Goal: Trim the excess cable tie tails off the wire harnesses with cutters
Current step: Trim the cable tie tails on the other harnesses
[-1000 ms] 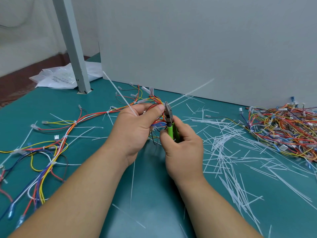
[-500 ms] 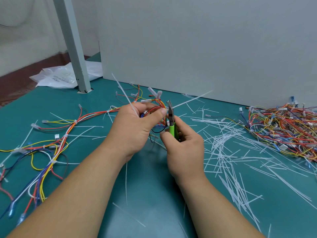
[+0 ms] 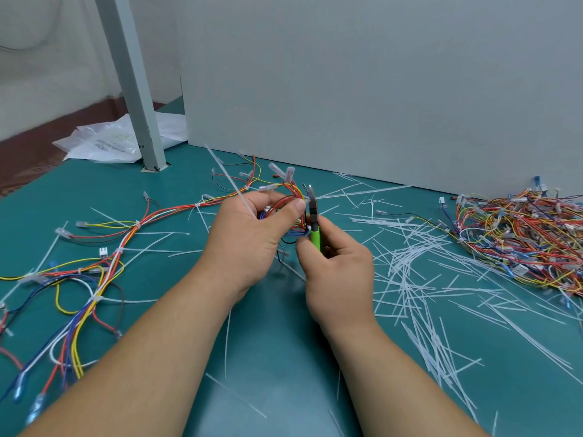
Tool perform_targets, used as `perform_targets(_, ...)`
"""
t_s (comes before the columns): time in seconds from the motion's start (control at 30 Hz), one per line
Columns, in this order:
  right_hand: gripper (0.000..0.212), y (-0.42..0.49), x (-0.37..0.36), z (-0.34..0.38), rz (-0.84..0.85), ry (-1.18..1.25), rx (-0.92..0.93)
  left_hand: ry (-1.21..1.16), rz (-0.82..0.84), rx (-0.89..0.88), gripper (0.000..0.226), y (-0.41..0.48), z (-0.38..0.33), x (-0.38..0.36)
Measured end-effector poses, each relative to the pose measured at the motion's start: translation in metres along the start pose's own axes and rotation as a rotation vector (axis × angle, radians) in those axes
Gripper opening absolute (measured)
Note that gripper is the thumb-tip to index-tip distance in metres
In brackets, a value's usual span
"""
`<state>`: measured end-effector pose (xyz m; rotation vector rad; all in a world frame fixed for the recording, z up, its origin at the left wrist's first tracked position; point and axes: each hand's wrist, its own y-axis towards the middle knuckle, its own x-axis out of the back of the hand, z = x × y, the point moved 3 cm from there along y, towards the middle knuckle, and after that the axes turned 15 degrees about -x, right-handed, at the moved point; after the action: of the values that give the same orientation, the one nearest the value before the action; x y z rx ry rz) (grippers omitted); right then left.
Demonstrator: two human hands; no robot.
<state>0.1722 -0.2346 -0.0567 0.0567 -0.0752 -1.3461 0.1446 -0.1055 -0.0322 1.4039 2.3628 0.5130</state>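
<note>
Here, near the middle of the teal desk (image 3: 284,357), both hands are raised just above its surface and close together. The left hand (image 3: 249,234) pinches a knot of coloured wires between its thumb and curled fingers. This is one end of a wire harness (image 3: 138,227), a bundle of red, orange, yellow, white and blue leads bound at intervals by white ties. From the hand it trails across the desk toward the left edge, where it fans out into loops and clear-sleeved terminals. A long white cable tie tail (image 3: 225,175) sticks up from behind the left hand's fingers, slanting toward the far left corner. The right hand (image 3: 337,275) is wrapped round the bright green handles of the cutters (image 3: 314,220). Their dark metal nose points upward and sits right beside the left thumb and the gripped wires. The cutters are seen edge-on, so I cannot tell whether the blades are apart. Along the right edge lies a dense heap of harnesses (image 3: 520,234), and between it and the hands the desk is strewn with cut tails (image 3: 410,269). A grey panel (image 3: 378,89) stands along the far edge, with a grey post (image 3: 132,80) and a white plastic bag (image 3: 101,146) at the far left corner.
</note>
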Motion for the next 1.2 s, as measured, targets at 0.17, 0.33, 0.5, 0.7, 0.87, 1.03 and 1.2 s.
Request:
perform_targets(0.17,0.014,-0.0008,-0.0043,-0.0012,-0.028,-0.072,0.056,0.009,-0.061,-0.030,0.011,-0.0030,0.0021,-0.0047)
perform_targets(0.33,0.008,-0.0026,-0.0069,-0.0011,-0.022,-0.124,0.087,-0.007,-0.081,-0.034,0.008,-0.0024,0.0026,-0.0030)
perform_targets(0.5,0.013,-0.0019,-0.0047,-0.0055,-0.072,-0.114,0.058,-0.015,-0.064,-0.022,0.006,-0.0024,0.0027,-0.0032)
perform_targets(0.7,0.017,-0.0028,-0.0047,-0.0032,-0.049,-0.039,0.028,-0.020,-0.071,-0.029,0.006,-0.0033,0.0018,-0.0051)
perform_targets(0.87,0.018,-0.0030,-0.0071,-0.0033,-0.016,0.018,0.023,-0.008,-0.078,-0.045,0.009,-0.0032,0.0027,-0.0041)
perform_targets(1.03,0.016,-0.0031,-0.0070,-0.0055,-0.018,0.037,0.009,-0.001,-0.081,-0.054,0.008,-0.0036,0.0024,-0.0058)
perform_targets(1.2,0.017,-0.0020,-0.0087,-0.0045,-0.012,0.080,-0.018,0.018,-0.102,-0.078,0.008,-0.0057,0.0022,-0.0072)
